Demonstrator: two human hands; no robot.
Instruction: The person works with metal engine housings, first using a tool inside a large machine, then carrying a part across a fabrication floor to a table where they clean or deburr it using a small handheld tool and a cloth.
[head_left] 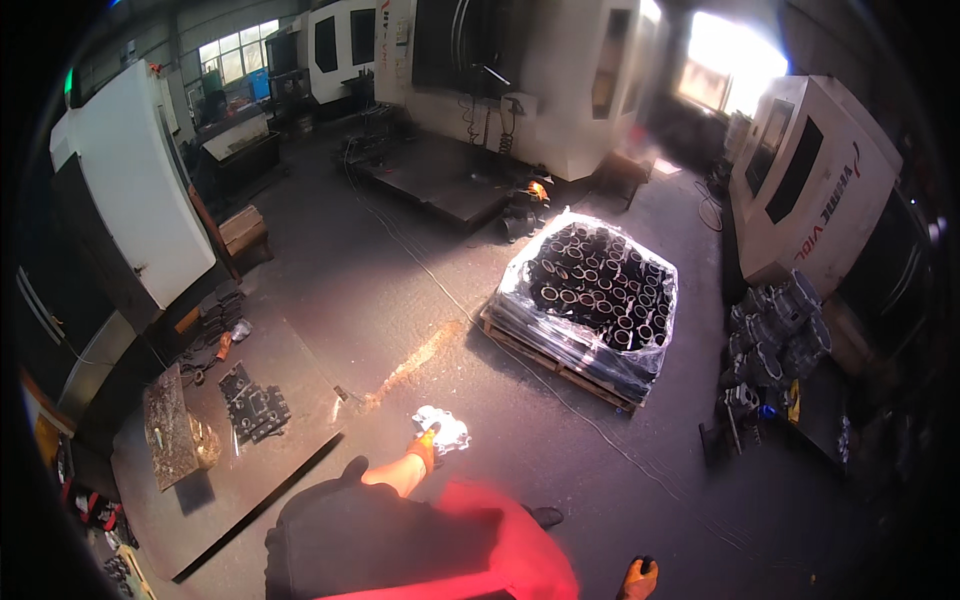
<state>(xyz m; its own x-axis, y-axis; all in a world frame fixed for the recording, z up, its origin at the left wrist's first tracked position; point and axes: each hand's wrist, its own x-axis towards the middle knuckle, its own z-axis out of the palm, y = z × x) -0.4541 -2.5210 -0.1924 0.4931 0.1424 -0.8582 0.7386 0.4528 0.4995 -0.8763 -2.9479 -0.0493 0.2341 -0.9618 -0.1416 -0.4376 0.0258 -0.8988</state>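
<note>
at the lower edge, a red and black garment (430,550), blurred. just right of it, the right hand (638,578) in an orange glove, low at the frame's edge, nothing seen in it; how far open, cannot tell. slightly further, the left hand (426,444), also orange-gloved, reaching forward and closed around a shiny crumpled piece of silvery material (445,430), overexposed, kind unclear, held above the dark concrete floor (400,290). to the left, a low dark metal surface (270,450) bearing a black machined casting (254,402) and a rusty brown slab (170,425), near each other but apart. further out and to the right, a wooden pallet (560,365) stacked with dark tubular parts (598,285) under clear plastic wrap, well apart from the left hand. right of that, a heap of grey metal castings (775,335) beside a white machine housing (815,180). farthest back, large white machines (540,80) and bright windows (725,60).
</note>
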